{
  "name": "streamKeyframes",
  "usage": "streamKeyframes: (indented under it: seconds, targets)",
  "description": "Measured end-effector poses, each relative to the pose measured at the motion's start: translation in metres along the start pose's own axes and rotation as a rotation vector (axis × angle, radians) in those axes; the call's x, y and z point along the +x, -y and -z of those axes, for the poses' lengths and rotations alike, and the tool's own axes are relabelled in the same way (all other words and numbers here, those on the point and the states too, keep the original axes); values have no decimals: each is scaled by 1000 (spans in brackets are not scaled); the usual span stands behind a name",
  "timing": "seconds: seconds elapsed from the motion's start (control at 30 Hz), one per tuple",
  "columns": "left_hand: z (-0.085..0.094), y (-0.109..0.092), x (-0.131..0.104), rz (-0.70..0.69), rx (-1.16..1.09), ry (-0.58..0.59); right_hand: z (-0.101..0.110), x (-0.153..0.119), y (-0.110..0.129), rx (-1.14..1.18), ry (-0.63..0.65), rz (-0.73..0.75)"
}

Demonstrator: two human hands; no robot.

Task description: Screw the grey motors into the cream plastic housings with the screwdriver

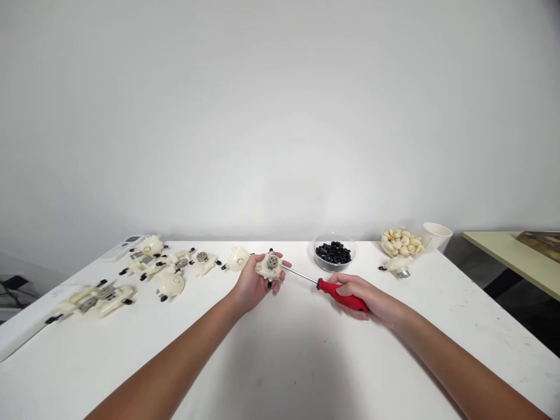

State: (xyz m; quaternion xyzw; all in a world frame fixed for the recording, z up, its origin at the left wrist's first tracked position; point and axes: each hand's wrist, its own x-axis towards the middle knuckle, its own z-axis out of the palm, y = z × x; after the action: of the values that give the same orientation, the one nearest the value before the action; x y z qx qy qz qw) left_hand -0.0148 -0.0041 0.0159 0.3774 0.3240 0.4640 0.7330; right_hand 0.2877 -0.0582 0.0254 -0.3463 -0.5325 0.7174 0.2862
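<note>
My left hand (252, 287) is closed round a cream plastic motor housing (262, 269), a round metal motor showing in its middle and black pieces at its edges. A red-handled screwdriver (347, 297) lies in the grip of my right hand (365, 296). Its metal shaft points left, and the tip meets the right side of the housing or sits very close to it; I cannot tell which. Behind the screwdriver stands a clear round bowl (318, 263) with many small black pieces (333, 252) in it.
Several similar cream housings (205, 262) lie spread over the left of the white table (289, 361). At the back right are a clear container of cream oval pieces (401, 240), a white cup (437, 233) and another housing (397, 265). A wall rises behind.
</note>
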Motion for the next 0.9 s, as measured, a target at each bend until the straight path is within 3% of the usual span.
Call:
streamKeyframes:
  seconds: [0.23,0.5,0.73,0.9]
  targets:
    - [-3,2,-3,-44,28,5,-2,-2,2,-140,51,-102]
    - [-3,4,-3,-58,16,23,-1,2,-6,-161,32,-102]
    - [-1,3,-7,-48,-9,132,-5,1,-2,-215,45,-82]
    - [3,2,-3,-26,-84,113,-3,-1,0,-150,30,-86]
